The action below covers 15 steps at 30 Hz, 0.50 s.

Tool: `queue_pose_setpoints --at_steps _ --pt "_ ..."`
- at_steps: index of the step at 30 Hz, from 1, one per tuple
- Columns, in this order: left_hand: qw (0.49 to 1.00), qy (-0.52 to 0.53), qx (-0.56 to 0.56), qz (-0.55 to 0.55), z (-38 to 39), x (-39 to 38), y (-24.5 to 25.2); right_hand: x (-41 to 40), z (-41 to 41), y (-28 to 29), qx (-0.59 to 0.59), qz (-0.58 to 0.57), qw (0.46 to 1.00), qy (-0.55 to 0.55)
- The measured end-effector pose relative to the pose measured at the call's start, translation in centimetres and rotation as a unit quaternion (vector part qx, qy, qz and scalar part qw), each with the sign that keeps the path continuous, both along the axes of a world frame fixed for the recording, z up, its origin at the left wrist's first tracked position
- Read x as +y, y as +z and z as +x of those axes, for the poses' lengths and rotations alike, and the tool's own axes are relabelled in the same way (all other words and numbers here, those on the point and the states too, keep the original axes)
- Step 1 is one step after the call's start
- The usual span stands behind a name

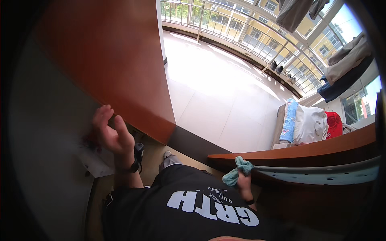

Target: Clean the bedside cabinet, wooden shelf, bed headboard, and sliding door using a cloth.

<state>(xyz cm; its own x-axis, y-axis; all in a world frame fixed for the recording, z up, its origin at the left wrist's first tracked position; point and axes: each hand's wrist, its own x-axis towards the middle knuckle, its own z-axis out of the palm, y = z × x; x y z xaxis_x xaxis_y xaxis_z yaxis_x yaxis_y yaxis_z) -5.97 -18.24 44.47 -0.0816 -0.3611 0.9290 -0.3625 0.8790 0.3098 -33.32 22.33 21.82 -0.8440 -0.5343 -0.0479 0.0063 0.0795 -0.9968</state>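
My right hand point(244, 182) grips a crumpled teal cloth point(231, 177), with parts of it sticking out above and beside the fingers. Close by are the end of a reddish-brown wooden panel point(295, 151) and a long pale-blue board point(319, 176) with dark spots. My left hand point(114, 132) is raised, palm partly turned up, fingers apart and holding nothing. Its fingertips are near the lower edge of a large reddish-brown wooden door point(120, 69); whether they touch it I cannot tell.
A dark threshold strip point(193, 140) borders the sunlit tiled floor point(223, 99). Beyond run a metal railing point(241, 33) and windows. Folded bedding point(310, 125) is stacked at right, below hanging clothes point(349, 66). Shoes point(276, 67) sit by the railing. A white object point(98, 162) lies low left.
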Motion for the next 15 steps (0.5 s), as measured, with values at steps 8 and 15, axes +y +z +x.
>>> queue_pose_setpoints --at_steps 8,15 --pt "0.999 -0.031 0.042 -0.005 2.9 -9.7 1.4 -20.7 -0.1 5.9 -0.103 -0.092 0.989 -0.042" --pt "0.936 0.226 -0.131 -0.235 3.6 -11.3 -0.4 -43.0 13.4 24.1 0.42 -0.339 0.824 0.173"
